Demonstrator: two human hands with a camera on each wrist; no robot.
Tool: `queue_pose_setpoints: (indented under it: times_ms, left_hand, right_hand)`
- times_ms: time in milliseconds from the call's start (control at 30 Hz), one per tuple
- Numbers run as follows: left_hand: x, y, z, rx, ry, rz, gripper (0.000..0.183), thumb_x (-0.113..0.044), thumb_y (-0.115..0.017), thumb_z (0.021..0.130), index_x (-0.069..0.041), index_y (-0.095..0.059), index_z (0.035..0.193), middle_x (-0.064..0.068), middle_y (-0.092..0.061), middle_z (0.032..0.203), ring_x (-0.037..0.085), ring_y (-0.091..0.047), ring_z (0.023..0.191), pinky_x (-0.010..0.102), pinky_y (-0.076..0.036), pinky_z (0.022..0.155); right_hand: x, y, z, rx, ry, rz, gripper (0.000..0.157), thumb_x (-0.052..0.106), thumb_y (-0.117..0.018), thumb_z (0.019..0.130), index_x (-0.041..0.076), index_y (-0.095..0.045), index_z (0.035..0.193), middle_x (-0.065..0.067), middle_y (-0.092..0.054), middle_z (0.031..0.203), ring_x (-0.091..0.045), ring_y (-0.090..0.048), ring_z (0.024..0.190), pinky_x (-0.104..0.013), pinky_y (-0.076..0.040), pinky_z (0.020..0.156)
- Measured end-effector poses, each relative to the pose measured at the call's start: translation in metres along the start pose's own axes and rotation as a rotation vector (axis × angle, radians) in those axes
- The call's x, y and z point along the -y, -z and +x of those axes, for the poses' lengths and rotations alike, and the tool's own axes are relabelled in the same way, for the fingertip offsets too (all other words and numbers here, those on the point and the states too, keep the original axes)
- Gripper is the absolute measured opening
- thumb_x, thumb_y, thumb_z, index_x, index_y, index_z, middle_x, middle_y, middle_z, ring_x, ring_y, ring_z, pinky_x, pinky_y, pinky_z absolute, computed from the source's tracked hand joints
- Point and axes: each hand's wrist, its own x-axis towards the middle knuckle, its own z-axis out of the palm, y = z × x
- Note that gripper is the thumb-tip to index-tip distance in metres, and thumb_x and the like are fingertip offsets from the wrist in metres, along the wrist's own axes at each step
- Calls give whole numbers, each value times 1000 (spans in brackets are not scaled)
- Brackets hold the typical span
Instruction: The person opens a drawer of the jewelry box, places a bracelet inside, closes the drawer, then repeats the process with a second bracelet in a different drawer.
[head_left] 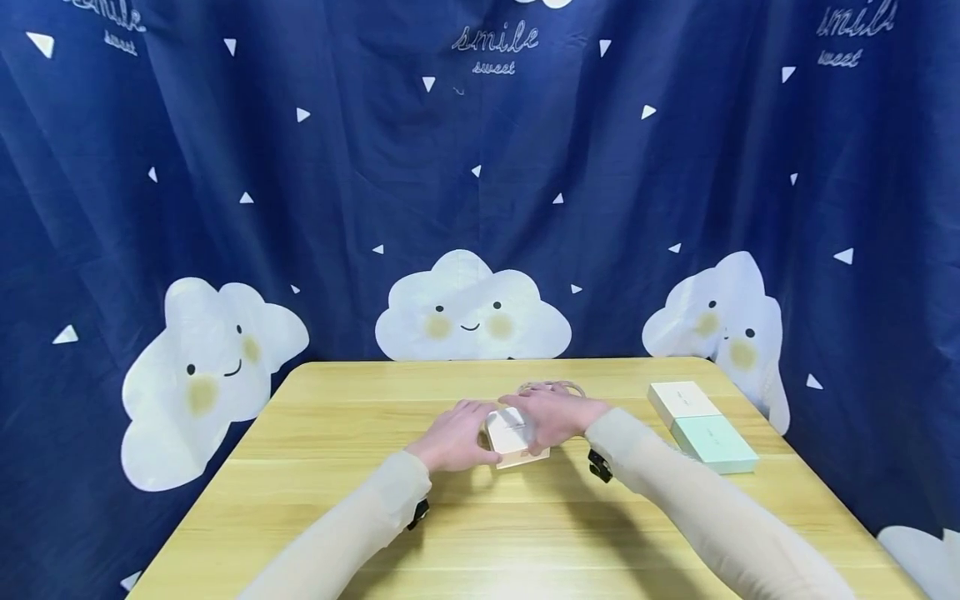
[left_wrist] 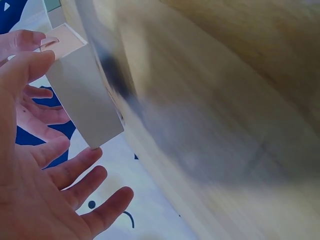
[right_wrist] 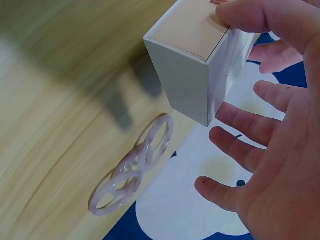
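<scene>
Between my two hands is a small white drawer box (head_left: 506, 433) with a pale pink front and a small ribbon tab, over the table. My left hand (head_left: 457, 437) holds its left side, thumb at the front near the tab and index fingertip at the far end; the other fingers are spread free. On the other side my right hand (head_left: 551, 412) holds it, its thumb on the pink front (right_wrist: 187, 32) beside the tab. Beyond the right hand, several pale pink marbled bangles (right_wrist: 142, 152) lie overlapping on the table, partly hidden in the head view.
At the right of the wooden table (head_left: 337, 442) lie a white box (head_left: 682, 399) and a mint green box (head_left: 714, 442), end to end. A dark blue curtain (head_left: 337, 200) with smiling clouds hangs behind the table's far edge.
</scene>
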Motion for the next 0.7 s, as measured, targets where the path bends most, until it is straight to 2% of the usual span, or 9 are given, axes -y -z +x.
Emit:
queue_pose_setpoints:
  times_ms: [200, 333, 500, 700]
  left_hand:
    - [6, -2, -7, 0, 19, 10, 85, -55, -76, 79, -18, -46, 150, 1, -56, 144, 20, -50, 128, 46, -47, 103]
    - [7, -3, -11, 7, 30, 9, 86, -54, -77, 80, -16, -45, 150, 3, -57, 144, 21, -50, 128, 47, -47, 104]
    - [12, -3, -16, 12, 53, -18, 89, -53, -77, 79, -13, -44, 151, 6, -55, 145, 25, -49, 133, 50, -43, 108]
    - [18, -3, -19, 5, 74, -27, 90, -52, -78, 79, -11, -44, 151, 8, -55, 146, 27, -49, 132, 51, -43, 109]
  right_hand:
    - [6, -5, 7, 25, 0, 33, 102, 34, -89, 67, 23, -40, 155, -5, -58, 139, -24, -51, 126, -52, -46, 97]
    - [7, -10, 12, 30, 15, 48, 101, 33, -89, 67, 21, -39, 155, -4, -59, 139, -24, -53, 124, -48, -48, 96]
    - [8, -15, 20, 33, 36, 70, 101, 32, -88, 68, 21, -39, 155, -6, -59, 140, -26, -55, 125, -52, -48, 98]
    - [13, -11, 25, 39, 49, 83, 101, 32, -88, 67, 21, -40, 155, -6, -58, 142, -27, -54, 128, -53, -46, 99]
